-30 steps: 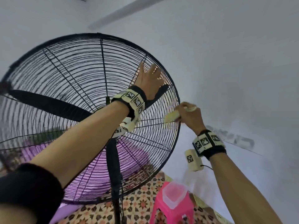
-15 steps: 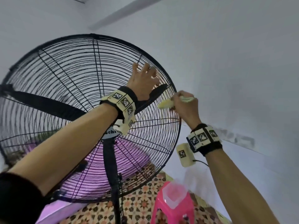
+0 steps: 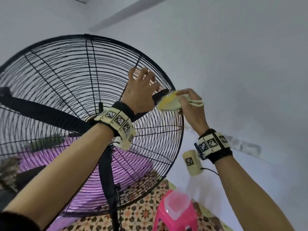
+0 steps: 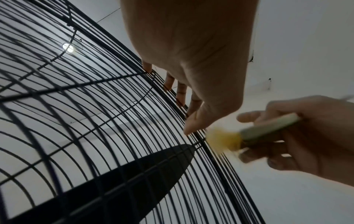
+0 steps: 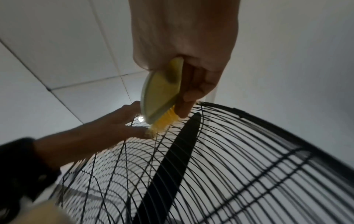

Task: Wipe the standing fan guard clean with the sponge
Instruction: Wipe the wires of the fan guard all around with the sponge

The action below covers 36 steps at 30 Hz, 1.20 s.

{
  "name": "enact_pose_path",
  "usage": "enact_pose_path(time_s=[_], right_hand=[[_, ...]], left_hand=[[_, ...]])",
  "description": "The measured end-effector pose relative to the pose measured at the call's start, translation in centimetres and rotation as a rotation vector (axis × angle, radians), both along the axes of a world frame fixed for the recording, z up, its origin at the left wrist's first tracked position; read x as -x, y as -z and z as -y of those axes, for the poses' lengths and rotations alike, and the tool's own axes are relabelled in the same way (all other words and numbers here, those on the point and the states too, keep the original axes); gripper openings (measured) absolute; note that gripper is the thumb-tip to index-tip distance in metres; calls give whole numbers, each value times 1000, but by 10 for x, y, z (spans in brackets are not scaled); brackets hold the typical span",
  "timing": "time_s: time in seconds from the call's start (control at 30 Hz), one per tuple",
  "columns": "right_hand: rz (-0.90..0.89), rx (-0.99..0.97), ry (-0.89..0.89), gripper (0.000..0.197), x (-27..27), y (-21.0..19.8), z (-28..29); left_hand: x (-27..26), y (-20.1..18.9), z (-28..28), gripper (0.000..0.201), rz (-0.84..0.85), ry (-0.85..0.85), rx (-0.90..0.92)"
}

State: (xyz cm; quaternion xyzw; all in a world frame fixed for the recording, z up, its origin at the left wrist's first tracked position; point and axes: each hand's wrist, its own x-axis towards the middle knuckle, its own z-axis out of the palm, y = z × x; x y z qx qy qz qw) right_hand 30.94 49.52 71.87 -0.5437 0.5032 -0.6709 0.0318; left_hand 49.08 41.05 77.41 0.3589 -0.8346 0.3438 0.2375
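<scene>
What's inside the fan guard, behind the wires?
Inside the fan guard are black blades; one tip sits near the rim by the brush. The left arm covers the hub.

No word, brand or number can be read in any view. The only signs are black-and-white square coded markers: a row of them on the cream band (image 3: 119,125) strapped over the black cuff of the left wrist, another row on the matching cream band (image 3: 213,144) on the right wrist, and a single one on the small cream box (image 3: 191,163) hanging below the right wrist.
</scene>
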Motion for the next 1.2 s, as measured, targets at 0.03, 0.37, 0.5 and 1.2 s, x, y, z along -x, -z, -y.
enact_pose_path(time_s=[0.03, 0.37, 0.5, 1.2], right_hand=[[2, 23, -33, 17, -1, -6, 2], [-24, -437, 20, 19, 37, 12, 6], [106, -24, -96, 23, 40, -27, 10], [203, -518, -361, 31, 97, 10, 38]], left_hand=[[2, 2, 1, 50, -16, 8, 15], [7, -1, 17, 42, -42, 24, 17], [12, -1, 12, 52, 0, 11, 55], [30, -8, 16, 62, 89, -119, -42]])
